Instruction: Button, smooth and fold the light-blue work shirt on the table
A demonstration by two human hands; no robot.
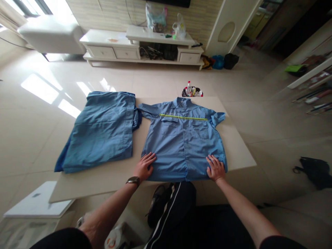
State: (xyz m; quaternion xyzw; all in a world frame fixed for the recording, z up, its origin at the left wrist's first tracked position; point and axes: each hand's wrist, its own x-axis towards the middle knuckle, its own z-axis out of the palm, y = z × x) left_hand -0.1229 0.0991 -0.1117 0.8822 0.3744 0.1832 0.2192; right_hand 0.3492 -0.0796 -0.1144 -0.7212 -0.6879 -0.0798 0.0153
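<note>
A blue short-sleeved work shirt (171,147) lies spread front side up on the table, its collar pointing away from me. It has two flapped chest pockets and a yellow stripe across the chest. My left hand (144,166) rests flat on the shirt's lower left edge, fingers spread. On the lower right side, near the hem, my right hand (215,168) lies with its fingers stretched out on the cloth. Left of the shirt is a pile of folded blue garments (101,131), which neither hand touches.
The pale table (238,148) has corners at left and right. Beyond it stands a bin (192,91) holding a bottle. A white TV cabinet (111,52) runs along the wall. At lower left is a white box-like thing (36,200); a black bag-like item (312,171) lies on the right.
</note>
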